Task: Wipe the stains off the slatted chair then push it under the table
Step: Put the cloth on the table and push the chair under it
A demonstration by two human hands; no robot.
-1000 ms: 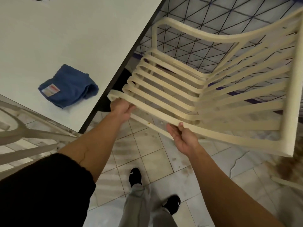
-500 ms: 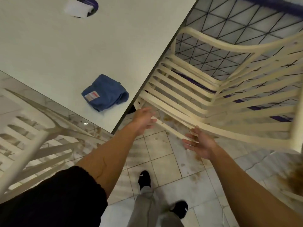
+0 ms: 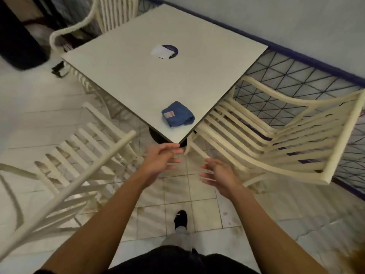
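Observation:
A cream slatted chair stands at the right side of the square white table, its seat front tucked under the table edge. A folded blue cloth lies on the table near the closest corner. My left hand hovers just below that corner with relaxed fingers, holding nothing. My right hand hangs in the air left of the chair's seat, fingers spread, touching nothing.
A second slatted chair stands at the left, and a third at the table's far side. A white slip lies on a dark disc on the table. A blue mesh fence runs behind the chair. Stained floor tiles lie under my feet.
Both hands let go of the chair's front edge and drew back. The view pulled away and up, so the whole table shows now; the chair sits closer in under the table.

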